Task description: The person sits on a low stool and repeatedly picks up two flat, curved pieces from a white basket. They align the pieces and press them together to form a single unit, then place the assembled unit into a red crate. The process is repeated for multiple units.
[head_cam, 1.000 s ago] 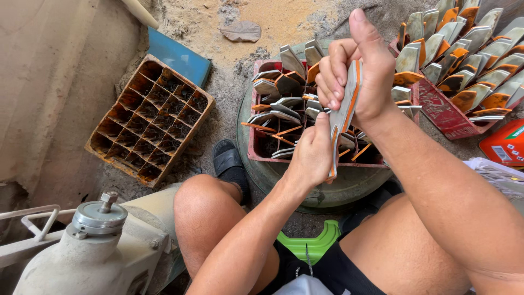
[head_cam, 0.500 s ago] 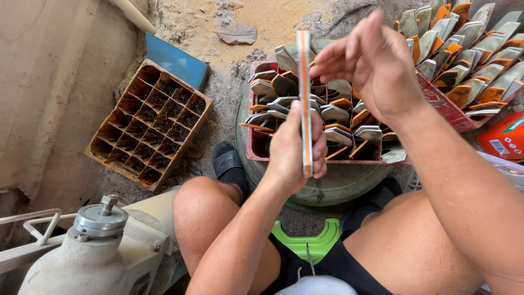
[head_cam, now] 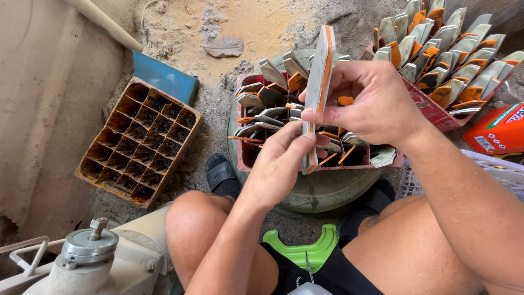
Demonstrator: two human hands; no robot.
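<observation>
My left hand grips the lower end of a long flat metal blade with an orange edge, held upright above a red crate. My right hand pinches the same blade near its middle, fingers wrapped around it. The red crate rests on a round green drum and holds several similar grey and orange blades standing in its cells.
A second red crate full of blades sits at the upper right. An empty rusty-orange divided crate lies left on dirt, by a blue board. An orange box, a green stool and a grey machine are close by.
Both hands were on the blade a second ago, tilted; the right hand then let go while the left stood it upright. Now the right hand grips it again.
</observation>
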